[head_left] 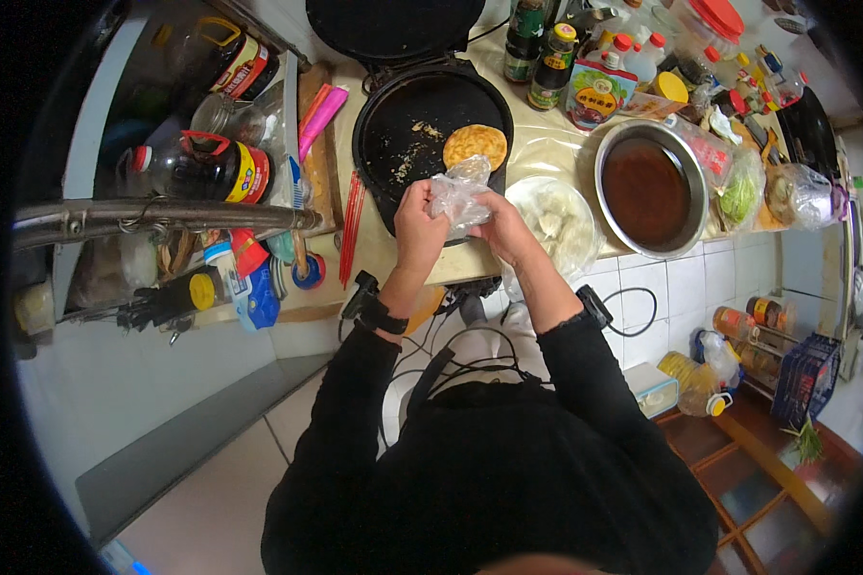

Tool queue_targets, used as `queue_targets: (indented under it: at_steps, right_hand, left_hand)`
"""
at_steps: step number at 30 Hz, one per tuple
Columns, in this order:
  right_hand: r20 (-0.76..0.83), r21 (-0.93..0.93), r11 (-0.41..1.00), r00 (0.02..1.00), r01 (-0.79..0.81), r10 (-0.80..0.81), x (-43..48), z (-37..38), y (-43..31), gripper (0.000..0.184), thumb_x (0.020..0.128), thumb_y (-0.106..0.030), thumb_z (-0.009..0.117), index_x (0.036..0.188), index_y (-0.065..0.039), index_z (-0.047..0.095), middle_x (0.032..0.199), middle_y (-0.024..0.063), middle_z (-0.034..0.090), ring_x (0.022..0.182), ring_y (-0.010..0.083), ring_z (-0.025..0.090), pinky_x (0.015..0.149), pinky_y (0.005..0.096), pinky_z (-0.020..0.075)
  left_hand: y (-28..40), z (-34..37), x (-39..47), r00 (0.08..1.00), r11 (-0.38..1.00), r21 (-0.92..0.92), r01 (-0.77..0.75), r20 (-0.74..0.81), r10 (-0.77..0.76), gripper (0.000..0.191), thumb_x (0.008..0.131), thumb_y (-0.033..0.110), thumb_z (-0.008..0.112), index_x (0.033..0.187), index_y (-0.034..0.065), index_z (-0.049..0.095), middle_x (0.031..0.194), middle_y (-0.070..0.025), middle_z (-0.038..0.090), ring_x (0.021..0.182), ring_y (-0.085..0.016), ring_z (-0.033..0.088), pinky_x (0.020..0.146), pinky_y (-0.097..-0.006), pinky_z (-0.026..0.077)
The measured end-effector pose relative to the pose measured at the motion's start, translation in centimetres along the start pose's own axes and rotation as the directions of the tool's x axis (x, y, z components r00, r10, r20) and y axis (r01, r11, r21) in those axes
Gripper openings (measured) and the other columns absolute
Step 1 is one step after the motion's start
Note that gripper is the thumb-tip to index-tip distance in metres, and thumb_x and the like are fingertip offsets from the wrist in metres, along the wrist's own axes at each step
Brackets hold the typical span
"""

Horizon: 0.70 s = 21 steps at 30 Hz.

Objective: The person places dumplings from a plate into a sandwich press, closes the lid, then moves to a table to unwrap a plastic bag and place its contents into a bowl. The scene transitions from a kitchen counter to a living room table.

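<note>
Between them, my left hand and my right hand hold a crumpled clear plastic bag. Both are over the near edge of a round black electric griddle, whose lid stands raised behind. A browned flatbread lies on the right of the hot plate, just beyond the bag. Crumbs are scattered left of it. Beside my right hand, a plate under clear plastic carries pale pieces that I cannot identify. Whether the bag contains anything is hard to tell.
Right of the plate stands a steel basin of brown liquid. Sauce bottles and a sauce pouch crowd the back. Red chopsticks lie left of the griddle. A metal rail juts in from the left, near shelves of bottles.
</note>
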State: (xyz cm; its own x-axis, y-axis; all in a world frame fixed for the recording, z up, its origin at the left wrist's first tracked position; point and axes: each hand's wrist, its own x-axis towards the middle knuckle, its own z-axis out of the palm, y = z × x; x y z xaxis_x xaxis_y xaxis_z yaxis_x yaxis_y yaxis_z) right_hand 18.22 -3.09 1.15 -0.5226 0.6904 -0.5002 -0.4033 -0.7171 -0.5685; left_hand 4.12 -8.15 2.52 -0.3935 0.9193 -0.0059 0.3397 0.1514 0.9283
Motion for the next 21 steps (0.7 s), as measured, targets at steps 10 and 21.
queue_targets:
  at_steps: [10, 21]
  right_hand:
    - [-0.205, -0.343, 0.884, 0.893, 0.317, -0.4, -2.3, -3.3, -3.4, 0.029, 0.085, 0.001, 0.05, 0.11, 0.0, 0.064, 0.099, 0.0057, 0.068, 0.083, 0.013, 0.062, 0.076, 0.0268, 0.0489]
    - [-0.338, -0.104, 0.943, 0.881, 0.315, -0.332, -8.5, -6.1, -5.6, 0.033, 0.088, 0.002, 0.049, 0.12, 0.002, 0.057, 0.115, 0.0115, 0.064, 0.103, 0.0216, 0.063, 0.092, 0.0342, 0.0507]
  left_hand:
    - [2.1, 1.6, 8.2, 0.857, 0.808, 0.427, -0.405, 0.484, 0.174, 0.083, 0.058, 0.044, 0.086, 0.122, -0.001, 0.058, 0.118, -0.0192, 0.06, 0.109, -0.034, 0.057, 0.093, -0.0407, 0.046]
    - [0.2, 4.4, 12.7, 0.801, 0.48, 0.683, -0.551, 0.594, 0.074, 0.096, 0.053, 0.048, 0.084, 0.135, 0.0122, 0.051, 0.13, -0.0083, 0.053, 0.122, -0.028, 0.042, 0.1, -0.0421, 0.031]
